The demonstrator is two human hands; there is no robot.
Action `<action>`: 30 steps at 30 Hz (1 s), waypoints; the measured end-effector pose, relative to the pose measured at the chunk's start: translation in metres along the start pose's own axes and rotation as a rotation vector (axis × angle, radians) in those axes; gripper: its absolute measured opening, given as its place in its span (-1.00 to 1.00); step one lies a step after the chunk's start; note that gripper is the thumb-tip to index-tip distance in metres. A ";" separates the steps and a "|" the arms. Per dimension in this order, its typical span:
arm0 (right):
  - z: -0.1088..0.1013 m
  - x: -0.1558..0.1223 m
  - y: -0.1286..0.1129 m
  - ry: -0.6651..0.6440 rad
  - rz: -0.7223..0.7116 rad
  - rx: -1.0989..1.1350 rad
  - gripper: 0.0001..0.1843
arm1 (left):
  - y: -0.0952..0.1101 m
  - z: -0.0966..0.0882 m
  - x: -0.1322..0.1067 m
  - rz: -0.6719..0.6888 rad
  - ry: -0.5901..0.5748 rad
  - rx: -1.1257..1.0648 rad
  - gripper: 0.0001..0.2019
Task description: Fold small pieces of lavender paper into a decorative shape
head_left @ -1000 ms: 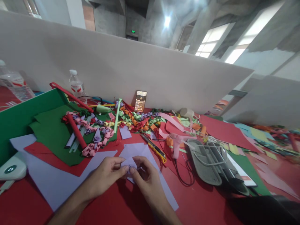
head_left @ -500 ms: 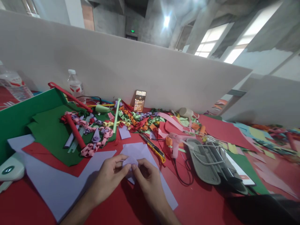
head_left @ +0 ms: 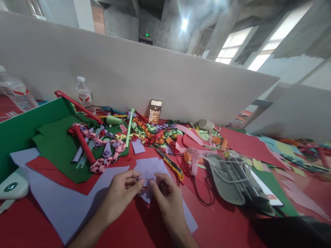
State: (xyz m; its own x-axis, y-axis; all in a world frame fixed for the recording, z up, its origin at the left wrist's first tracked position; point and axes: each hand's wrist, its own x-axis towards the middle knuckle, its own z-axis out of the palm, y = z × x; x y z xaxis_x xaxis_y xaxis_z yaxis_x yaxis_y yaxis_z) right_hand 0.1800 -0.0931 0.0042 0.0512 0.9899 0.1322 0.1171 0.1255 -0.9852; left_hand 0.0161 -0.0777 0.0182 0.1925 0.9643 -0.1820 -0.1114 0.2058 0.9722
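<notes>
Between my two hands is a small folded piece of purple paper [head_left: 147, 176], creased and partly opened toward me. My left hand [head_left: 124, 191] pinches its left side between thumb and fingers. On the right side, my right hand [head_left: 167, 193] grips it the same way, thumb toward the middle. Under and behind it lie larger purple sheets [head_left: 188, 217] on the red table. Just right of my hands rests a yellow utility knife [head_left: 172, 165]. The paper's underside is hidden by my fingers.
A pink glue gun [head_left: 193, 162] with a black cord lies beside a grey case [head_left: 219, 186] on the right. Paper chains [head_left: 147, 132] spread across the back, before a propped phone [head_left: 155, 112]. At left are green sheets [head_left: 57, 137], a red paper tube [head_left: 84, 144] and a bottle [head_left: 84, 94].
My right thumb and fingers have shifted slightly right, and the folded purple paper is spread a little wider, showing more of its inner folds. Both hands keep their pinch.
</notes>
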 end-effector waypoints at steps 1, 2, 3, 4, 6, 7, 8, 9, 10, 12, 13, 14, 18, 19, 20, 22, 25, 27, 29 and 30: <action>0.000 0.000 -0.001 0.035 -0.026 -0.005 -0.74 | -0.001 0.001 0.001 -0.011 0.022 -0.030 -0.70; 0.000 -0.001 -0.002 0.064 -0.063 -0.026 -0.71 | -0.002 0.002 0.001 -0.025 0.048 -0.064 -0.66; -0.001 -0.001 -0.002 0.080 -0.107 -0.063 -0.71 | -0.003 0.002 0.002 -0.037 0.074 -0.097 -0.61; -0.001 -0.002 -0.003 0.081 -0.156 -0.112 -0.74 | -0.004 0.002 0.003 -0.047 0.096 -0.126 -0.55; -0.002 -0.003 -0.004 0.062 -0.246 -0.215 -0.77 | -0.005 0.003 0.005 -0.056 0.115 -0.168 -0.45; -0.002 -0.003 -0.004 0.056 -0.279 -0.252 -0.75 | -0.005 0.003 0.005 -0.056 0.117 -0.178 -0.41; -0.002 -0.004 -0.004 0.057 -0.297 -0.271 -0.72 | -0.005 0.003 0.005 -0.059 0.120 -0.182 -0.38; -0.002 -0.004 -0.003 0.064 -0.302 -0.276 -0.67 | -0.004 0.003 0.005 -0.064 0.122 -0.185 -0.36; -0.002 -0.005 -0.003 0.071 -0.299 -0.274 -0.63 | -0.003 0.004 0.004 -0.071 0.125 -0.188 -0.35; -0.002 -0.005 -0.003 0.080 -0.279 -0.267 -0.60 | -0.002 0.005 0.003 -0.079 0.127 -0.185 -0.35; -0.002 -0.004 -0.003 0.079 -0.273 -0.267 -0.61 | -0.001 0.005 0.003 -0.079 0.122 -0.177 -0.37; -0.002 -0.004 -0.004 0.076 -0.273 -0.267 -0.63 | 0.000 0.006 0.002 -0.075 0.115 -0.165 -0.40; -0.002 -0.004 -0.006 0.082 -0.306 -0.276 -0.65 | 0.000 0.005 0.002 -0.028 0.071 -0.107 -0.53; -0.002 -0.004 -0.006 0.082 -0.315 -0.282 -0.64 | 0.000 0.004 0.002 -0.014 0.067 -0.088 -0.56; -0.002 -0.004 -0.005 0.081 -0.323 -0.290 -0.63 | 0.000 0.004 0.002 -0.001 0.069 -0.065 -0.59; -0.002 -0.005 -0.004 0.080 -0.339 -0.310 -0.61 | 0.000 0.003 0.001 0.025 0.075 -0.012 -0.64; -0.002 -0.006 -0.002 0.068 -0.382 -0.334 -0.60 | 0.000 0.002 0.000 0.059 0.074 0.029 -0.67; -0.001 -0.008 -0.002 0.042 -0.408 -0.341 -0.62 | 0.000 0.002 0.000 0.066 0.066 0.032 -0.67; -0.001 -0.009 -0.003 0.006 -0.410 -0.335 -0.65 | 0.000 0.001 0.001 0.074 0.044 0.034 -0.67; -0.001 -0.009 -0.003 -0.014 -0.402 -0.329 -0.67 | 0.000 0.001 0.001 0.080 0.033 0.038 -0.66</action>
State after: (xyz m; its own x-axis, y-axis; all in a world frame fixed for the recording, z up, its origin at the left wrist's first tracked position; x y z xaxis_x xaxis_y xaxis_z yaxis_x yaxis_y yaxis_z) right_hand 0.1804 -0.1029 0.0065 -0.0751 0.8686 0.4897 0.4301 0.4713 -0.7700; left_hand 0.0175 -0.0771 0.0182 0.1522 0.9825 -0.1077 -0.0875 0.1219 0.9887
